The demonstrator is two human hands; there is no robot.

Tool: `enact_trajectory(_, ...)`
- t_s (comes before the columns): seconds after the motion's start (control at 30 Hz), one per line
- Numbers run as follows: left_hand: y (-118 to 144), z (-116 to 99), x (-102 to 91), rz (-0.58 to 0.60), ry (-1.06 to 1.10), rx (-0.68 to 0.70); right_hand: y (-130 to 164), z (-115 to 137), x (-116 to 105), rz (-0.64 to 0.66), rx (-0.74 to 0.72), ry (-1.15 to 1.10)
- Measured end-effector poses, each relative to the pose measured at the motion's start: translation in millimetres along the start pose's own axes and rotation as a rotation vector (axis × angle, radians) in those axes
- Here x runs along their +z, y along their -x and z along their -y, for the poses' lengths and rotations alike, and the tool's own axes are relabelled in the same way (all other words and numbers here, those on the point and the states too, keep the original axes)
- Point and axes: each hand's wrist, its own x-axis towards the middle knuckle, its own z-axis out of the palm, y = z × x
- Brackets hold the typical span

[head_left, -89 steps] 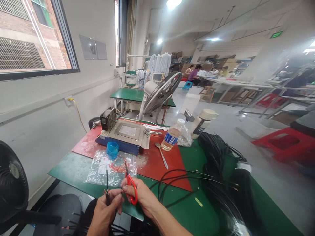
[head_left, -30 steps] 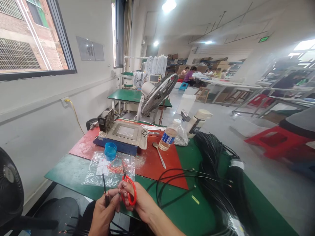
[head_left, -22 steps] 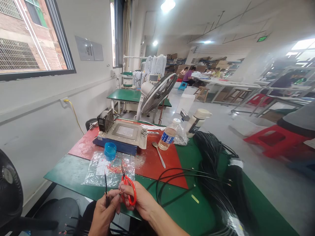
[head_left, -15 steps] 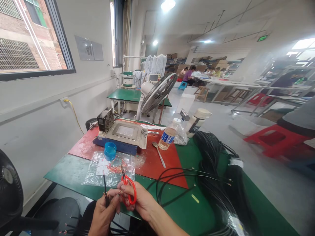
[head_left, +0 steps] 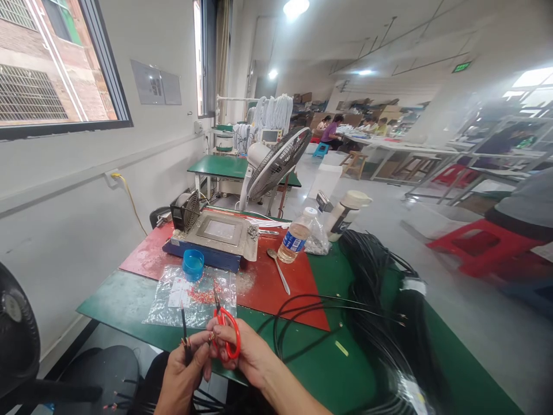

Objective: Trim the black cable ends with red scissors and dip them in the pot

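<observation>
Black cable stood nearly upright in the left hand, over the near edge of a green-topped table. The left hand was closed around it, with thin coppery wires splaying beside the finger and thumb. The right hand gripped red-handled scissors against its palm, blades pointing away toward a clear plastic bag; whether the blades were parted could not be told. Fingertips of both hands met at a small bared wire end, too small to make out fully.

The step in hand looked like fingertip work on the strands, perhaps separating or twisting them, rather than cutting, since the blades stood clear of the cable. The next move, judging by this grip, called for a steady left pinch and a light right one, with the scissor tips kept off the wires. Red and coppery clippings lay on the bag, near a blue cup.
</observation>
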Motion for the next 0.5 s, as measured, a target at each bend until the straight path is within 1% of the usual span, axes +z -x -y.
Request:
enact_trajectory(0.13, 2.4, -3.4, 3.2, 0.006, -0.002, 0.015, 0.5, -0.3, 0.4, -0.001, 0.004, -0.003)
enact_trajectory(0.3, 0.2, -6.0, -1.4, 0.077, -0.061, 0.008, 2.2, -1.5, 2.0, 0.031, 0.008, -0.010)
enact_trajectory(0.37, -1.1, -6.6, -3.1, 0.079, -0.092, 0.002, 3.3, -2.2, 2.5, 0.044, 0.006, -0.024)
enact_trajectory(0.5, -2.1, -6.7, -3.9, 0.075, -0.097, 0.010, 5.6, -1.4, 4.7, 0.010, 0.023, -0.030)
